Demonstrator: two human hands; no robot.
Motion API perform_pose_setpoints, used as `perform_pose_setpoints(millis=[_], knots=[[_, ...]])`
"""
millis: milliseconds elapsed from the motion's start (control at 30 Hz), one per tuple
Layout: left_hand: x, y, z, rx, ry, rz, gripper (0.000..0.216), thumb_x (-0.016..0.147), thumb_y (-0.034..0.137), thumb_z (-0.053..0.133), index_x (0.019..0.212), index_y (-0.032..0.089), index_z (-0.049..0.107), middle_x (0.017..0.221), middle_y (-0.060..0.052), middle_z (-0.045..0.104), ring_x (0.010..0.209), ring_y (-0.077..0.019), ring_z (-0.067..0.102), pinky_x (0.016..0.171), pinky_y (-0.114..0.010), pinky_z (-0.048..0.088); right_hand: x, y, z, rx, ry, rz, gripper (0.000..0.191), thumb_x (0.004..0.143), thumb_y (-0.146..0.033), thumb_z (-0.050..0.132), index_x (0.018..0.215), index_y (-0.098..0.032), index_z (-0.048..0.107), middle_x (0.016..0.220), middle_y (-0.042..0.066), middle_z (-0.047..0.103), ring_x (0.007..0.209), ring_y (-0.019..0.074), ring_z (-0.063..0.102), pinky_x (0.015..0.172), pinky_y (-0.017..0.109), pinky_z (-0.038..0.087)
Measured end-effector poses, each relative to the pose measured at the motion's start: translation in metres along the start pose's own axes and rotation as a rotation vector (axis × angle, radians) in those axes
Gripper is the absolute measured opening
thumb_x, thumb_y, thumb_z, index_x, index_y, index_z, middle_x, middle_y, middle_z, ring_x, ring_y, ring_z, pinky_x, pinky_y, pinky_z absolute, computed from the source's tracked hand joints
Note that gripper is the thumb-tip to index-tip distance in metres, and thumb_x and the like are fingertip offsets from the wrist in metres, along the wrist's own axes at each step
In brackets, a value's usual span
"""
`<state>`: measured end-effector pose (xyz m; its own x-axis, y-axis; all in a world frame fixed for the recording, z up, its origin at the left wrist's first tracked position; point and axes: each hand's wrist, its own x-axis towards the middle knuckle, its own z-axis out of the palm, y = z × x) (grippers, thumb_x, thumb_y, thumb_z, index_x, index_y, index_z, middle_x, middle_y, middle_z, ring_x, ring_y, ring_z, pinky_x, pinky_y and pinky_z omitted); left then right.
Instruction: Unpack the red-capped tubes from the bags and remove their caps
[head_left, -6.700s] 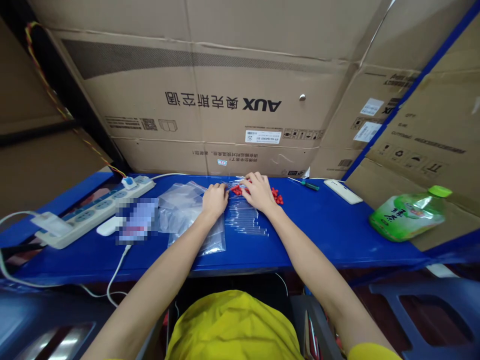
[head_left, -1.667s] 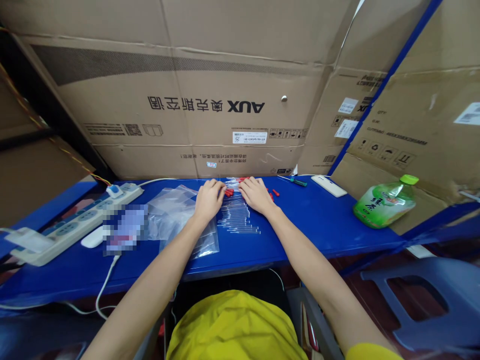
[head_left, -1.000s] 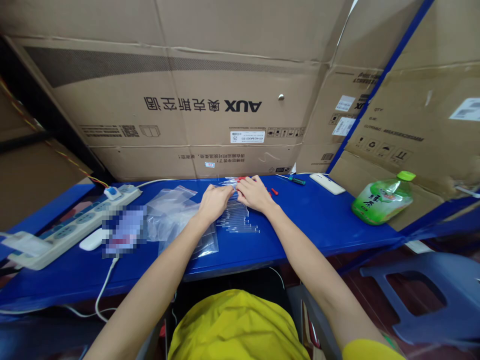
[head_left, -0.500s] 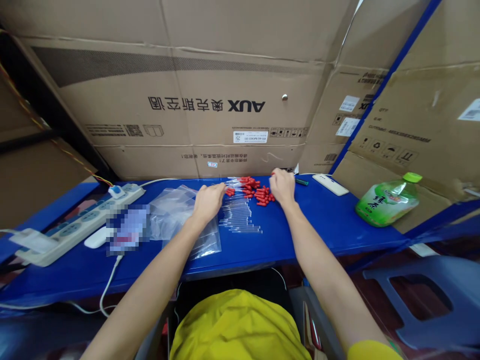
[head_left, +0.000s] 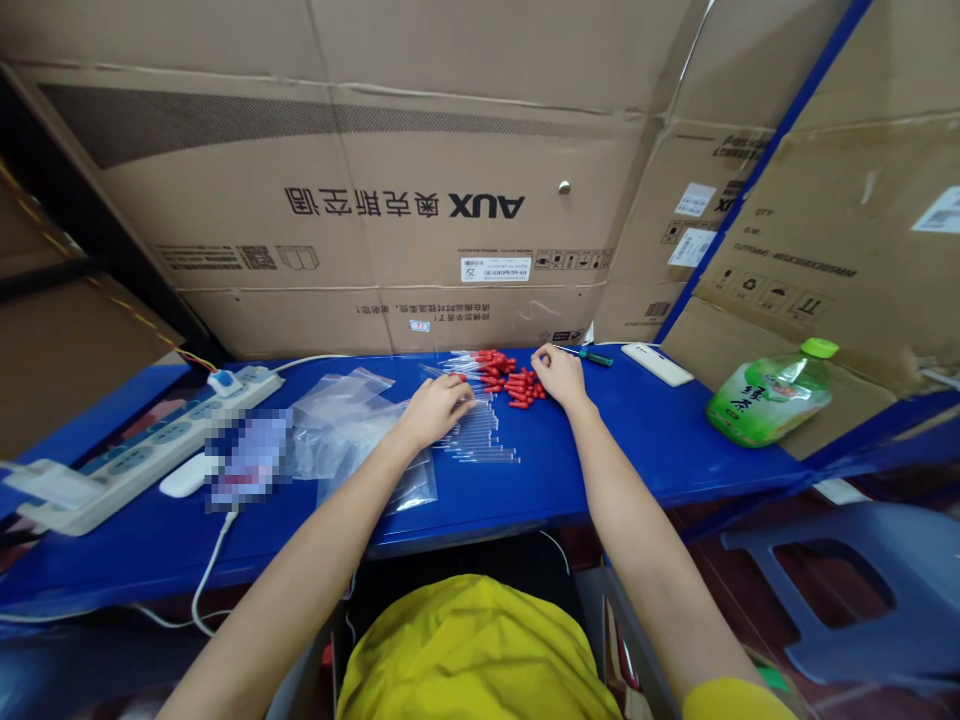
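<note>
My left hand (head_left: 439, 408) reaches over the upper ends of the clear glass tubes (head_left: 484, 445), fingers bent and drawn together; whatever is at its fingertips is hidden. Just behind its knuckles lies a thin clear tube with a red rubber bulb (head_left: 459, 377). My right hand (head_left: 561, 376) is at the right edge of a pile of red rubber bulbs (head_left: 523, 390). Its thumb and fingers close toward each other, and I cannot see what is between them. Behind the pile, several glass droppers (head_left: 487, 358) with red bulbs lie together, tips pointing left.
Clear plastic bags (head_left: 341, 425) lie left of the tubes. Further left are a power strip (head_left: 169, 440) and a blurred-out item (head_left: 251, 455) with a cable. A screwdriver (head_left: 596, 357), a white phone-like slab (head_left: 657, 364) and a green bottle (head_left: 772, 395) are to the right. Cardboard (head_left: 405, 150) walls the back.
My left hand has moved right and toward me, off the red-bulbed dropper and onto the glass tubes. My right hand has shifted slightly left to the bulbs, uncovering more of the screwdriver.
</note>
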<state>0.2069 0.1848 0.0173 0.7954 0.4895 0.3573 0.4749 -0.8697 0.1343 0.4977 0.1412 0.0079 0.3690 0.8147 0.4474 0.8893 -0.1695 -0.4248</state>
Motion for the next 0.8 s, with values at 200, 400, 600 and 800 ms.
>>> perform_pose_setpoints(millis=[200, 400, 600, 800], knots=[[0.000, -0.001, 0.002, -0.064, -0.036, 0.012, 0.023, 0.107, 0.039, 0.053, 0.103, 0.024, 0.070, 0.107, -0.007, 0.073, 0.107, -0.0240, 0.066, 0.091, -0.036, 0.046, -0.001, 0.001, 0.001, -0.043, -0.036, 0.035, 0.029, 0.103, -0.038, 0.052, 0.092, -0.025, 0.076, 0.085, 0.005, 0.077, 0.085, 0.0227, 0.069, 0.073, 0.030, 0.037], [0.001, -0.004, 0.006, -0.109, 0.026, -0.035, 0.029, 0.109, 0.039, 0.046, 0.104, 0.023, 0.070, 0.108, -0.008, 0.073, 0.108, -0.0252, 0.066, 0.094, -0.038, 0.049, 0.000, 0.006, 0.006, 0.010, -0.014, 0.043, 0.030, 0.102, -0.035, 0.050, 0.091, -0.025, 0.076, 0.080, 0.004, 0.075, 0.079, 0.0219, 0.067, 0.070, 0.028, 0.037], [0.000, -0.012, 0.012, -0.038, 0.117, -0.196, 0.027, 0.107, 0.027, 0.044, 0.109, 0.022, 0.071, 0.118, -0.010, 0.072, 0.112, -0.0258, 0.065, 0.097, -0.039, 0.051, 0.001, 0.002, 0.008, 0.029, 0.033, 0.024, 0.030, 0.103, -0.037, 0.049, 0.091, -0.024, 0.073, 0.073, 0.004, 0.071, 0.073, 0.0213, 0.064, 0.067, 0.028, 0.034], [-0.002, -0.018, 0.015, -0.013, 0.039, -0.254, 0.024, 0.105, 0.027, 0.050, 0.105, 0.024, 0.074, 0.113, -0.009, 0.074, 0.107, -0.0278, 0.065, 0.090, -0.038, 0.051, -0.002, -0.009, 0.007, 0.030, 0.043, -0.013, 0.029, 0.103, -0.038, 0.049, 0.092, -0.024, 0.072, 0.072, 0.003, 0.070, 0.070, 0.0204, 0.062, 0.066, 0.028, 0.032]])
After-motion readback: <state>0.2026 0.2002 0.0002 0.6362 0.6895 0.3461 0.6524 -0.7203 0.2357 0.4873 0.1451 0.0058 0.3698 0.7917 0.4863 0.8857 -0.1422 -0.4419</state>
